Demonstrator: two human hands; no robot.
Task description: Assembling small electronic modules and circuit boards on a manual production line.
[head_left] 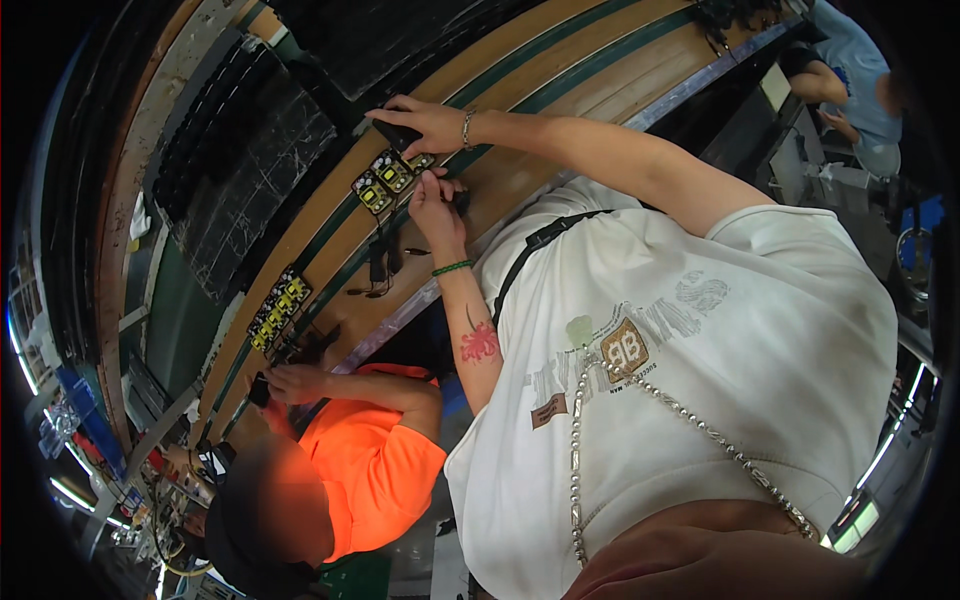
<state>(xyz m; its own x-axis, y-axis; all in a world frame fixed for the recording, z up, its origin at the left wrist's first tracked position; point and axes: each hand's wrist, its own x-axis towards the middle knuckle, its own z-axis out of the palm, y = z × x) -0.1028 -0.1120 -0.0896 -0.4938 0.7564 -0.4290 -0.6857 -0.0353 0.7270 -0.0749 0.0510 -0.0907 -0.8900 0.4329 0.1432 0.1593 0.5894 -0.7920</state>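
My right hand (436,127), with a chain bracelet, comes from the upper right. Its fingers are closed round a black plastic case (397,134). Just beneath it lies a panel of circuit boards (390,178) with yellow parts. My left hand (432,208), with a green bead bracelet, is at the panel's right end, its thumb and fingers pressed together. What they pinch is too small to make out. A dark object (461,201) shows beside its fingers. Black cables (380,258) lie on the bench near the panel.
The long wooden bench (590,82) has green strips. Beyond it sit black trays (250,160). To the left, a person in orange (375,425) works near another circuit-board panel (280,308). A person in blue (855,85) is at the upper right, near more black cables (722,22).
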